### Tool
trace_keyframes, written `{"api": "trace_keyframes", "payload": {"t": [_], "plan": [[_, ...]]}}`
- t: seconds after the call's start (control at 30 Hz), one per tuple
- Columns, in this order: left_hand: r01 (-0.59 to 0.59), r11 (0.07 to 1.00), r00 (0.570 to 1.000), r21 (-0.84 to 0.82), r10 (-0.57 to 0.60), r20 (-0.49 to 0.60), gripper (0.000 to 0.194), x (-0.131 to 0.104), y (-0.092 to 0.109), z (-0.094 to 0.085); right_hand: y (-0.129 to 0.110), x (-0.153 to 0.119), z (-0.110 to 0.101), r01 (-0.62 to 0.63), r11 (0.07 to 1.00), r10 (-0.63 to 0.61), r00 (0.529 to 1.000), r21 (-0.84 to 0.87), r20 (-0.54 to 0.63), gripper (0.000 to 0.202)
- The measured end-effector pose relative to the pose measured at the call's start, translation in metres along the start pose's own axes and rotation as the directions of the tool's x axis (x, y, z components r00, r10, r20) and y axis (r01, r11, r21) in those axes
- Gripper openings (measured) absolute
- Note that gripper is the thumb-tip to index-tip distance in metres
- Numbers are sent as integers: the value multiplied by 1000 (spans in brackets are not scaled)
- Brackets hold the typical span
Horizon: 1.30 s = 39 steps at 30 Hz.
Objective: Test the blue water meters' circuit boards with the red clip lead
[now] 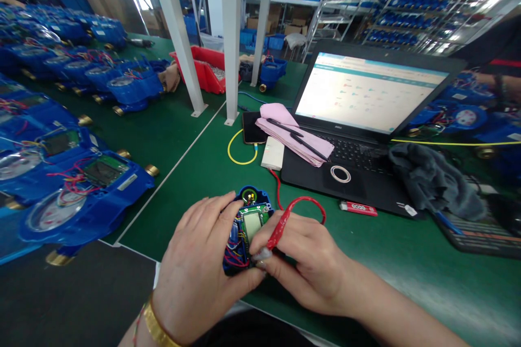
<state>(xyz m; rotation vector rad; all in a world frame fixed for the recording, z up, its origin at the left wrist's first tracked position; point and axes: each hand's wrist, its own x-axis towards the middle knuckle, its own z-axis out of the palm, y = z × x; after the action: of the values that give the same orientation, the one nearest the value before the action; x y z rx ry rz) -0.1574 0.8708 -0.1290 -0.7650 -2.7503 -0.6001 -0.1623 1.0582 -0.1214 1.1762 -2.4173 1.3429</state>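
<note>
The fingers (211, 217) of the left hand (199, 265) wrap around a small blue plastic meter housing (246, 227) with an exposed green circuit board and display, gripping it at the near edge of the green bench (366, 260); the right hand (301, 260) pinches a red probe clip (280, 230) on a red wire, its tip touching the housing's lower side. Beyond them sit an open black laptop (358, 119), a pink folded cloth (293, 133) on its keyboard, and rows of blue water meters (81, 173) to the left
</note>
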Motion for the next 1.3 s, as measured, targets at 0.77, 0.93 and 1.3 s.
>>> {"api": "trace_keyframes", "payload": {"t": [0.77, 0.93, 1.3], "plan": [[7, 1000, 1000, 5, -7, -10, 66, -2, 1, 0, 0, 1, 1, -6, 1000, 6, 1000, 6, 4, 9], [-14, 1000, 1000, 17, 14, -13, 65, -3, -1, 1, 0, 1, 0, -6, 1000, 6, 1000, -6, 14, 9], [-65, 997, 996, 31, 67, -60, 62, 4, -3, -1, 3, 3, -4, -194, 924, 216, 976, 330, -31, 5]]}}
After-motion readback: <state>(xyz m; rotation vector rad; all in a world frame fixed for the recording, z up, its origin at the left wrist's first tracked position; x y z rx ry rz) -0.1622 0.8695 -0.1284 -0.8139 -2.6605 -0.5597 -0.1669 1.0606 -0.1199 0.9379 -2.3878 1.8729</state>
